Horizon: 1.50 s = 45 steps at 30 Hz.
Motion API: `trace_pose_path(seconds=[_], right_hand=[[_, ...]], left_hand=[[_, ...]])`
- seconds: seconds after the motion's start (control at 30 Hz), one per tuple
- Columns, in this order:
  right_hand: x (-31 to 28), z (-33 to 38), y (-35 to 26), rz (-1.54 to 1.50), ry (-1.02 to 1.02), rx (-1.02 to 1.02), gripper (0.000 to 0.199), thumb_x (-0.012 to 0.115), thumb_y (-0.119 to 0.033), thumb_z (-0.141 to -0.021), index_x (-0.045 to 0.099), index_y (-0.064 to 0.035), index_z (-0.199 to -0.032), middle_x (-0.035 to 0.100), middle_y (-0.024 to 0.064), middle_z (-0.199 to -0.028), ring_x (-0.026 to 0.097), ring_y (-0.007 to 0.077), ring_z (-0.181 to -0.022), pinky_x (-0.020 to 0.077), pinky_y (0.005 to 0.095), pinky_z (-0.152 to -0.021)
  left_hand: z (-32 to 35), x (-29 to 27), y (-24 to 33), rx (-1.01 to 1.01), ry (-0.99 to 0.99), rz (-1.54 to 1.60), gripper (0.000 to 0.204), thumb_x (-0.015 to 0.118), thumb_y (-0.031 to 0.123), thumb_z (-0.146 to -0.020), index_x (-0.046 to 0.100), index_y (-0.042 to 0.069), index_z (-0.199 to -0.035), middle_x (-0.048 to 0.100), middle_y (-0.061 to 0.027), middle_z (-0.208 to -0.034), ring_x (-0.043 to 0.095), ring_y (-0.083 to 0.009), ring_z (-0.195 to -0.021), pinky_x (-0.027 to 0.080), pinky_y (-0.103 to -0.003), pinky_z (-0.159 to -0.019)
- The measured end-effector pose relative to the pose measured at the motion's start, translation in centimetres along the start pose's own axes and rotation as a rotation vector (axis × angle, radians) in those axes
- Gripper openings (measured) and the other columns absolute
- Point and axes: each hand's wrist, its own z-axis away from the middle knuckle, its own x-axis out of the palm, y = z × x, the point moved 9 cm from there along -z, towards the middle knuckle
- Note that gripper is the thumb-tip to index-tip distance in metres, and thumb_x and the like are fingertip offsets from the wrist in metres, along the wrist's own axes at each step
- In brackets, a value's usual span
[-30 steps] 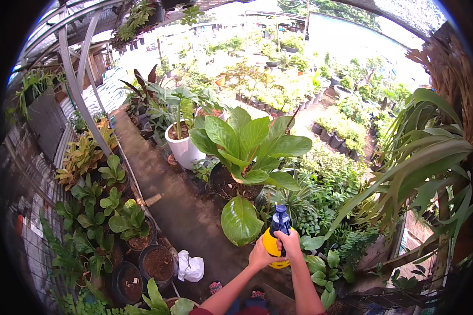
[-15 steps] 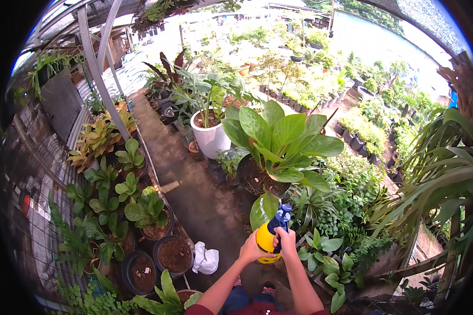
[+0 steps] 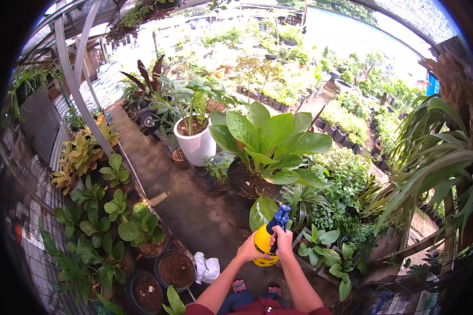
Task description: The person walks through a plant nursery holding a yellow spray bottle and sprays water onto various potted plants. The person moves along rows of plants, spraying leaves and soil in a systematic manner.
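A yellow pump sprayer (image 3: 261,243) with a dark blue top is held in front of me, tilted slightly. My left hand (image 3: 248,250) wraps round the side of its yellow body. Gripping the blue neck and handle is my right hand (image 3: 283,241), closed, with part of the handle hidden behind its fingers. Just beyond the sprayer stands a large broad-leaved plant (image 3: 268,140) in a dark round pot (image 3: 240,181). One of its low leaves (image 3: 263,212) hangs close to the sprayer's top.
A white pot (image 3: 197,147) with a leafy plant stands farther back. Soil-filled black pots (image 3: 176,269) and a crumpled white bag (image 3: 206,268) are at left. A wet path (image 3: 184,210) runs away from me. Low plants (image 3: 336,257) crowd the right, below long hanging leaves (image 3: 431,157).
My view has turned a little, so the plants sit farther left. Both hands keep hold of the sprayer. White streaks seen on the low leaf before do not show now.
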Motion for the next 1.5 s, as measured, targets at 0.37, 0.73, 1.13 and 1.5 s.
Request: trace_pose_path(seconds=[0.37, 0.73, 1.13, 1.5], right_hand=[[-2.8, -1.0, -0.3, 0.0, 0.126, -0.058, 0.025, 0.06, -0.014, -0.076, 0.044, -0.0062, -0.058, 0.043, 0.0031, -0.047, 0.042, 0.0129, -0.036, 0.0347, 0.0261, -0.035], [1.7, -0.8, 2.5, 0.003, -0.074, 0.023, 0.025, 0.059, -0.015, -0.078, 0.045, -0.0064, -0.059, 0.045, 0.0045, -0.047, 0.043, 0.014, -0.037, 0.0366, 0.0265, -0.038], [-8.2, -0.8, -2.1, -0.009, 0.181, -0.062, 0.022, 0.06, -0.011, -0.074, 0.044, -0.0074, -0.059, 0.044, 0.0007, -0.047, 0.04, 0.0097, -0.034, 0.0324, 0.0243, -0.033], [0.6, 0.6, -0.4, 0.223, 0.015, -0.078, 0.021, 0.061, -0.012, -0.072, 0.047, -0.007, -0.058, 0.047, 0.0018, -0.048, 0.042, 0.0098, -0.035, 0.0341, 0.0239, -0.035]], left_hand=[[-1.3, 3.9, 1.9, -0.025, -0.189, 0.178, 0.109, 0.089, 0.031, -0.044, 0.033, 0.006, -0.134, 0.052, -0.01, -0.123, 0.05, -0.0207, -0.115, 0.038, -0.035, -0.099], [1.7, -2.2, -1.1, -0.051, 0.117, 0.087, 0.118, 0.089, 0.042, -0.038, 0.031, 0.005, -0.135, 0.047, -0.0153, -0.128, 0.047, -0.0274, -0.12, 0.039, -0.038, -0.099], [-1.8, 8.6, 4.8, 0.042, -0.198, 0.268, 0.108, 0.089, 0.035, -0.046, 0.032, 0.005, -0.134, 0.049, -0.0103, -0.126, 0.048, -0.0207, -0.117, 0.036, -0.035, -0.1], [1.0, 1.5, 3.1, 0.042, -0.082, 0.175, 0.097, 0.089, 0.036, -0.046, 0.041, 0.006, -0.126, 0.054, -0.0087, -0.118, 0.051, -0.0207, -0.112, 0.039, -0.033, -0.096]])
